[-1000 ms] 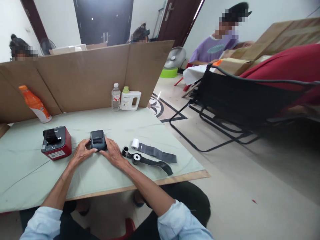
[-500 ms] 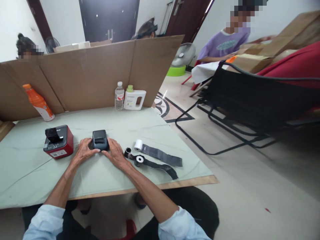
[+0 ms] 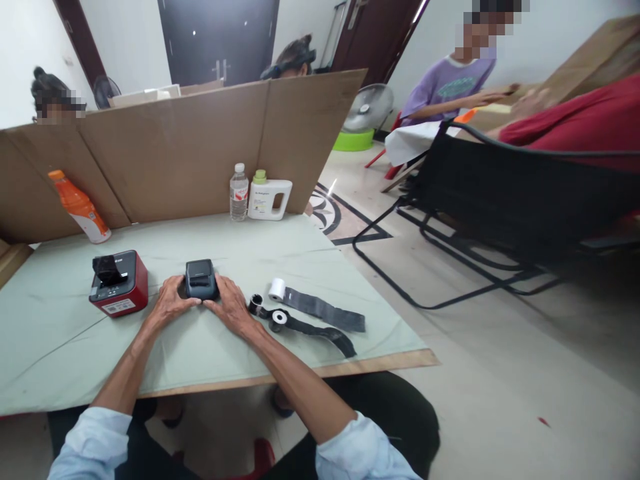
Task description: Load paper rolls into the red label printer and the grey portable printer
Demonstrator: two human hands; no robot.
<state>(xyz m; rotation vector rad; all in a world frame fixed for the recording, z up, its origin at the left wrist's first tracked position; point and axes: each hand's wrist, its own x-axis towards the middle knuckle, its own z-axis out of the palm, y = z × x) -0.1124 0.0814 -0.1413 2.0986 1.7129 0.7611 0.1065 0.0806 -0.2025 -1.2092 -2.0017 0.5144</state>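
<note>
A small dark portable printer lies on the pale green table. My left hand grips its left side, and my right hand grips its right side, thumbs near its front edge. To the left stands a red and black printer with a black strip sticking out of its top. Right of my right hand lie a white paper roll with a black unrolled strip and a ribbon with two small rolls. The undersides of both hands' fingers are partly hidden.
A cardboard partition closes off the table's back. Before it stand an orange bottle, a water bottle and a white jug. Rightward are a black folding chair, a fan and a person in purple. Others sit behind the partition.
Both my hands stay on the portable printer, which has not visibly moved. In the background, the person in purple has moved an arm, and a red-sleeved arm has shifted.
</note>
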